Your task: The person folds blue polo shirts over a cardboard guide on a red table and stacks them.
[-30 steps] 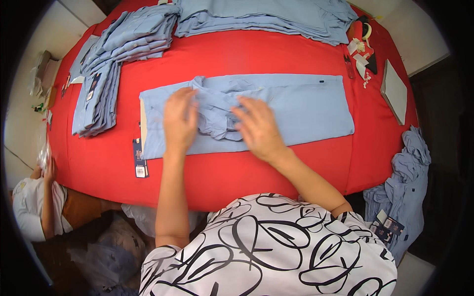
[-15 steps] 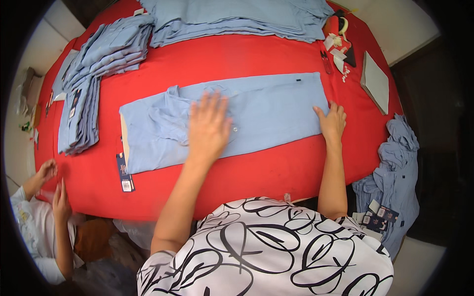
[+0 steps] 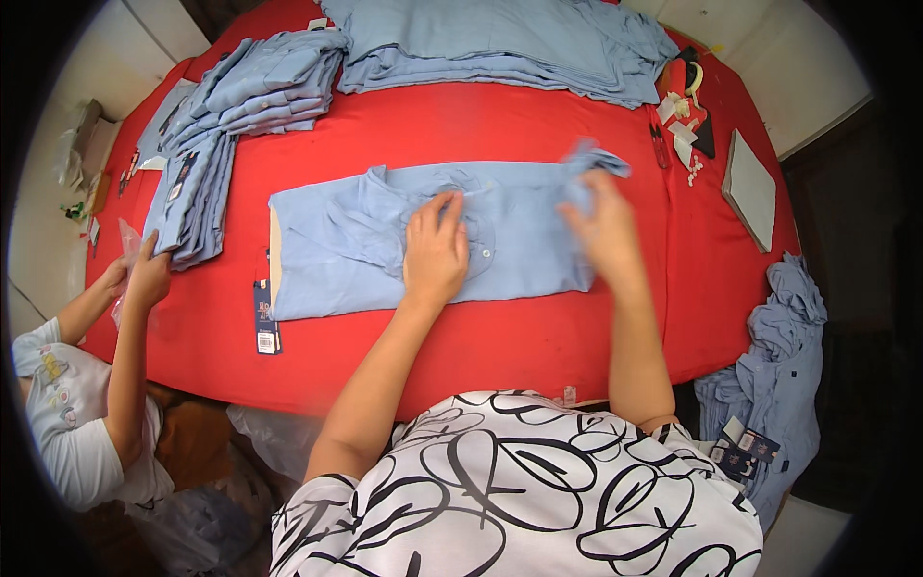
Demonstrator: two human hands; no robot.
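A light-blue shirt, folded into a long strip, lies across the red-covered table in front of me. My left hand rests flat on its middle with fingers stretched out, beside the collar and a small button. At the strip's right end, my right hand is blurred by motion. It grips the shirt's raised end, which bends up and over to the left; the fingertips are partly lost in the blur. A dark-blue hang tag sticks out past the shirt's left end.
More blue shirts are spread at the back; folded stacks stand at left. There a co-worker's hands hold clear plastic by a stack. Scissors, paper scraps and a pale flat pad lie right. Shirts hang beyond the right edge.
My right hand has lifted the shirt's right end and moved left with it. My left hand has settled on the shirt. The co-worker's hands have reached the stack with plastic.
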